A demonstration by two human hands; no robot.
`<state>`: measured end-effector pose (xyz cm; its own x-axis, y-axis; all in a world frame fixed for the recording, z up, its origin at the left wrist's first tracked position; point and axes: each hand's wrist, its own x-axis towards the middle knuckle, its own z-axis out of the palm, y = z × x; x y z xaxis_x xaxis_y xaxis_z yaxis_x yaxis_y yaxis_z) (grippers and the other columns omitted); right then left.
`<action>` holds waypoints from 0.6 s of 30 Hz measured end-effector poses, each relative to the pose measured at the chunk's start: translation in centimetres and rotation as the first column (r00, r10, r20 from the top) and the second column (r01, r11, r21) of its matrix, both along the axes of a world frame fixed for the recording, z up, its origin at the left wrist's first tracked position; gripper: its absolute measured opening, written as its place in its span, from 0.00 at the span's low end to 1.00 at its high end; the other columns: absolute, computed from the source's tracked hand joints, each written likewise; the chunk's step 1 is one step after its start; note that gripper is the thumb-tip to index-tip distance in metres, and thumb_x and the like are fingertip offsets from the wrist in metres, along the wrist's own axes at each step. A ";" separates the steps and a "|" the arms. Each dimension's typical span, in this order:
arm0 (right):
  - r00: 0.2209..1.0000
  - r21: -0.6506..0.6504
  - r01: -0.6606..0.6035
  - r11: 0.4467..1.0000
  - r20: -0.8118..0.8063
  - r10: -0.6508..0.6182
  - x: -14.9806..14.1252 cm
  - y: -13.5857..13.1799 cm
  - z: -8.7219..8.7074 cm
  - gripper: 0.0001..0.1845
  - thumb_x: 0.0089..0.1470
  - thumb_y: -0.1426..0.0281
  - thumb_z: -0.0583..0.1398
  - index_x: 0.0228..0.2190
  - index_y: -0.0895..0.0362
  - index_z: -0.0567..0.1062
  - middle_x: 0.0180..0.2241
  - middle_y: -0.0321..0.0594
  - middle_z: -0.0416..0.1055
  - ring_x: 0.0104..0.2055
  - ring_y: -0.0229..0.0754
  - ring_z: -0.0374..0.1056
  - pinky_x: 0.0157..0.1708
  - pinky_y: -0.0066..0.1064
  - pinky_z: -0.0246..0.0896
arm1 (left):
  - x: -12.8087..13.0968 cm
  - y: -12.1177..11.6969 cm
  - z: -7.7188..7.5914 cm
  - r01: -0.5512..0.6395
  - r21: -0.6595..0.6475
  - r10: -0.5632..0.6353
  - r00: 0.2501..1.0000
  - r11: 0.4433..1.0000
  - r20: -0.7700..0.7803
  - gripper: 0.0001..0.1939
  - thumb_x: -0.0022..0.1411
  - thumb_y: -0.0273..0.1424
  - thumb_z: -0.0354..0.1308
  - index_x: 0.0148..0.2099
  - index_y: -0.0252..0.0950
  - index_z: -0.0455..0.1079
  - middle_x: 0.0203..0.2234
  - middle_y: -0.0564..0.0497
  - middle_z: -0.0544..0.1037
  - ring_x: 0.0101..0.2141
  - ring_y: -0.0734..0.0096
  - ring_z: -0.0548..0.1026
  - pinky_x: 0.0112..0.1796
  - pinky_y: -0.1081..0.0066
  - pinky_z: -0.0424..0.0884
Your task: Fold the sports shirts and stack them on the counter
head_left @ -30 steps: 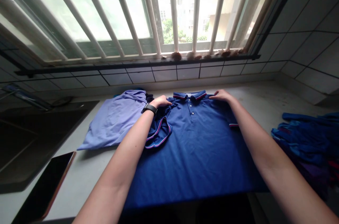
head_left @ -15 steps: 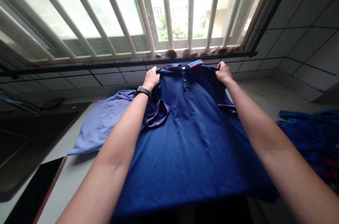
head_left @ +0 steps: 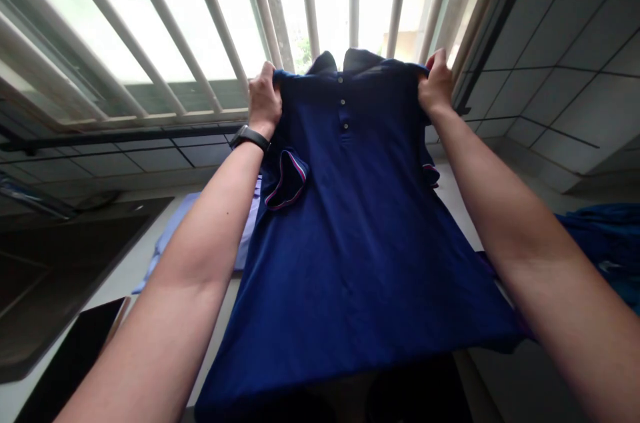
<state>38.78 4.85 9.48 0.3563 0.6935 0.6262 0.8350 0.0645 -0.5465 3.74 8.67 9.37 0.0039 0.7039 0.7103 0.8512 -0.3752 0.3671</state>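
A navy blue polo shirt (head_left: 350, 223) is stretched out in front of me, its collar at the top and a short row of buttons facing me. My left hand (head_left: 265, 96) is closed on one shoulder of it, a black band around the wrist. At the opposite shoulder, my right hand (head_left: 437, 84) grips the cloth. Both short sleeves hang down and show striped cuffs. The shirt's upper part is raised before the window bars, while its hem hangs near the counter's front edge.
On the left, a folded lavender garment (head_left: 175, 216) lies partly behind my arm, near a dark sink (head_left: 30, 303). A black flat device (head_left: 75, 356) rests on the counter. Blue clothes (head_left: 605, 243) are piled at the right. The barred window (head_left: 200, 23) is ahead.
Both hands have risen with the polo shirt, lifting its collar from the tiled wall's height to in front of the window. They have also moved slightly farther apart.
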 end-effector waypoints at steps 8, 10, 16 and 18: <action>0.978 -0.092 -0.196 0.976 -0.093 0.187 0.0 0.8 -6.0 0.08 0.65 0.63 0.56 0.40 0.54 0.67 0.36 0.43 0.70 0.47 0.49 0.69 0.48 0.38 0.62 | -1.6 -2.5 -4.6 0.038 -0.181 -0.059 0.992 0.983 -0.112 0.09 0.69 0.24 0.49 0.48 0.37 0.67 0.36 0.48 0.78 0.43 0.62 0.77 0.46 0.67 0.68; 0.971 -0.100 -0.221 0.970 -0.117 0.209 0.4 1.0 -8.4 0.12 0.64 0.58 0.56 0.39 0.54 0.68 0.36 0.44 0.71 0.47 0.51 0.69 0.48 0.40 0.63 | -1.9 -3.1 -6.5 0.062 -0.220 -0.091 0.988 0.973 -0.122 0.10 0.68 0.25 0.49 0.48 0.36 0.69 0.36 0.46 0.79 0.44 0.59 0.78 0.45 0.66 0.69; 0.975 -0.118 -0.200 0.973 -0.123 0.185 1.1 -1.4 -9.7 0.14 0.65 0.56 0.55 0.40 0.54 0.68 0.35 0.44 0.71 0.47 0.52 0.69 0.50 0.43 0.62 | -2.1 -5.4 -7.8 0.147 -0.191 -0.175 0.975 0.970 -0.140 0.09 0.68 0.28 0.50 0.49 0.36 0.68 0.36 0.46 0.79 0.44 0.59 0.78 0.46 0.66 0.71; 0.983 -0.116 -0.174 0.978 -0.071 0.167 0.8 -3.9 -8.1 0.12 0.65 0.59 0.56 0.42 0.54 0.67 0.35 0.44 0.72 0.48 0.51 0.69 0.51 0.43 0.61 | -2.4 -7.0 -6.9 0.163 -0.132 -0.183 0.971 0.978 -0.153 0.08 0.70 0.30 0.49 0.47 0.37 0.67 0.37 0.47 0.79 0.43 0.62 0.78 0.47 0.65 0.71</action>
<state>39.63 0.95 1.35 0.2606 0.8166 0.5151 0.7826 0.1337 -0.6080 1.36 1.64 2.47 0.2422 0.7607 0.6022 0.8291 -0.4846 0.2787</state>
